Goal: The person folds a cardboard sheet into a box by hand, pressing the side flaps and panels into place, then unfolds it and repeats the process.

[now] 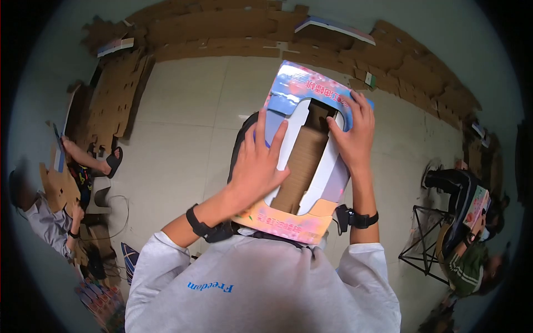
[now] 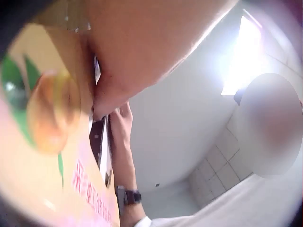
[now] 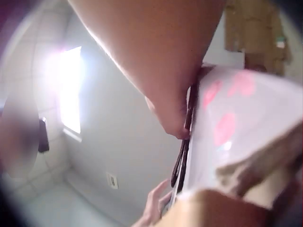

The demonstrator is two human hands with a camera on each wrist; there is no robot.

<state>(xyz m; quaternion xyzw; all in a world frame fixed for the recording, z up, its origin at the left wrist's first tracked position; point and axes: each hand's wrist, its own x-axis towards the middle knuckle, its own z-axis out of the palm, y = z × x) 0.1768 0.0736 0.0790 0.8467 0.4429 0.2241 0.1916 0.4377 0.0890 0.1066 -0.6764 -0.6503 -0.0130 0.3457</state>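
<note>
A box [image 1: 288, 225] printed in blue, pink and orange is tilted above the person's lap, with a long window in its upper face. Ribbed brown cardboard [image 1: 302, 164] shows inside, between white inner flaps. The left hand [image 1: 256, 169] rests on the box's left side, fingers spread and straight, thumb over the window's edge. At the upper right, the right hand [image 1: 358, 136] grips the box, fingers bent over the far edge and thumb at the window. In the left wrist view, the left hand [image 2: 142, 47] lies along the printed box [image 2: 38, 179]; the right wrist view shows the right hand [image 3: 151, 61] against it.
Flattened brown cardboard [image 1: 222, 33] lines the far floor. A seated person [image 1: 47, 222] is at the left, and another [image 1: 466, 266] at the right beside a black metal frame [image 1: 425, 241]. Printed boxes [image 1: 102, 305] lie at the lower left.
</note>
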